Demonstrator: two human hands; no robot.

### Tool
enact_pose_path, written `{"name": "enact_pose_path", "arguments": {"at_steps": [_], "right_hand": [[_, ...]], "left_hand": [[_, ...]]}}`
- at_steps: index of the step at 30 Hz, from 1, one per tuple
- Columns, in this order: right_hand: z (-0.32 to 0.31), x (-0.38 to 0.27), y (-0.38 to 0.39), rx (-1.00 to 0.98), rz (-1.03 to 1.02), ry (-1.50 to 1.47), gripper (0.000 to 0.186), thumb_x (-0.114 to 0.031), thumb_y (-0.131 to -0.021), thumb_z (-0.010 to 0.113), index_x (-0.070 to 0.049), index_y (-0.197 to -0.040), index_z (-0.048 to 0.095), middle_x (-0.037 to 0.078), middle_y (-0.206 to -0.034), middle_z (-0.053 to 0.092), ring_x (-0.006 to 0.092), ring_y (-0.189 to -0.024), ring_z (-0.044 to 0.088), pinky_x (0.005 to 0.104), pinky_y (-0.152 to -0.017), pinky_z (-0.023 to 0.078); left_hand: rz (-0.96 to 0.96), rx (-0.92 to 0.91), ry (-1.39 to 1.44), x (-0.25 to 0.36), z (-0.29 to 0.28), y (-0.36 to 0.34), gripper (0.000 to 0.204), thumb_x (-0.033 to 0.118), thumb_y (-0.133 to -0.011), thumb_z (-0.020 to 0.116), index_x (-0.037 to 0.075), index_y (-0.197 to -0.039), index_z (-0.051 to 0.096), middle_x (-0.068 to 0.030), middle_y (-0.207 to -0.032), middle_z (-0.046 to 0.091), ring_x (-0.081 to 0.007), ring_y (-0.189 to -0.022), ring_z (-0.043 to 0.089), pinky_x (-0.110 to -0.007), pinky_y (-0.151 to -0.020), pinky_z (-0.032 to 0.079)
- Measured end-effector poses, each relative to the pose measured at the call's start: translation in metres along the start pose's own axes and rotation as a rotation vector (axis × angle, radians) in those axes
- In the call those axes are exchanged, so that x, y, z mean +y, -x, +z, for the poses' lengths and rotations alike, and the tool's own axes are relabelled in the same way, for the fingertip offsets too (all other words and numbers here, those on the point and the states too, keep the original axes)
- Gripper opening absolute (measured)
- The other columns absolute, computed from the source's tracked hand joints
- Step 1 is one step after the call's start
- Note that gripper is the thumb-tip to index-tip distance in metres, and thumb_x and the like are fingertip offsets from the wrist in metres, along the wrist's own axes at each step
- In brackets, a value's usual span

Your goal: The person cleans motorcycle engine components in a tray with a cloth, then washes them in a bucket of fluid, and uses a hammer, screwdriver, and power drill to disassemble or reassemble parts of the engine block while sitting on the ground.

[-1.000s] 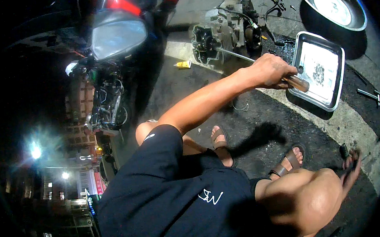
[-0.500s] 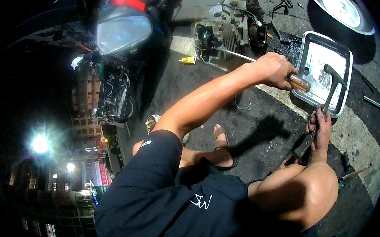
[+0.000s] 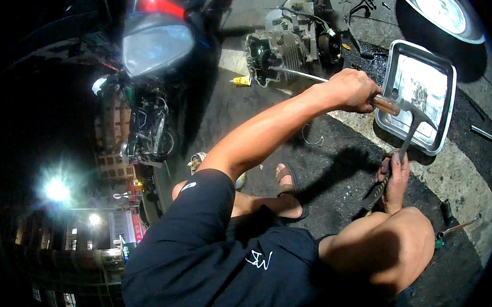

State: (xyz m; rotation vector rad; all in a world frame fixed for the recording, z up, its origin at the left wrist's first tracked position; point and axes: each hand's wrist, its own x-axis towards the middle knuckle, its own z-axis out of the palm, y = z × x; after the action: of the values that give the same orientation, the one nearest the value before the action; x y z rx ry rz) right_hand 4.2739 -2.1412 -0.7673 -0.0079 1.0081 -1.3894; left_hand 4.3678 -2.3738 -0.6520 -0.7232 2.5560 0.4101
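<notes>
My left hand (image 3: 355, 90) is closed round the wooden handle of a long screwdriver (image 3: 304, 75). Its steel shaft runs leftward to the open end of a finned engine (image 3: 290, 46) on the ground; whether the tip touches metal is too small to tell. In my right hand (image 3: 395, 180) is a hammer (image 3: 408, 142), gripped along its handle below the head. The hammer head meets the butt of the screwdriver handle, or lies right beside it. Both tools reach over the edge of a metal tray (image 3: 452, 90).
A large round metal basin (image 3: 477, 27) stands at the far right. Dark tools and parts lie behind the tray, with a metal rod (image 3: 483, 133) to its right. By the engine lies a yellow tube (image 3: 241, 81). Motorcycles (image 3: 153, 128) are parked at the left.
My right hand has swung the hammer left, from over the tray to the butt of the screwdriver. My left hand has barely moved. The view has shifted slightly.
</notes>
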Motion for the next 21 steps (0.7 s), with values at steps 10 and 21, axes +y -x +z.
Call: {"name": "enact_pose_path", "arguments": {"at_steps": [10,21], "right_hand": [[0.004,0.020,0.005,0.023,-0.078,0.017,0.020,-0.027,-0.098,0.052,-0.006,-0.095,0.049,0.004,-0.064,0.047,0.0124,-0.046,0.045,0.0261,-0.041,0.037],[0.017,0.010,0.009,0.016,0.083,0.072,0.023,-0.029,-0.097,0.052,-0.008,-0.088,0.048,0.003,-0.062,0.045,0.0133,-0.049,0.044,0.0269,-0.043,0.036]], "left_hand": [[0.040,0.000,-0.063,-0.002,0.009,-0.003,0.042,0.026,-0.071,0.072,0.019,-0.112,0.067,-0.0143,-0.083,0.069,-0.0348,-0.080,0.067,-0.046,-0.071,0.053],[-0.013,0.000,-0.069,-0.008,0.015,0.004,0.037,0.024,-0.073,0.069,0.021,-0.110,0.068,-0.0151,-0.082,0.069,-0.0349,-0.079,0.067,-0.046,-0.068,0.053]]}}
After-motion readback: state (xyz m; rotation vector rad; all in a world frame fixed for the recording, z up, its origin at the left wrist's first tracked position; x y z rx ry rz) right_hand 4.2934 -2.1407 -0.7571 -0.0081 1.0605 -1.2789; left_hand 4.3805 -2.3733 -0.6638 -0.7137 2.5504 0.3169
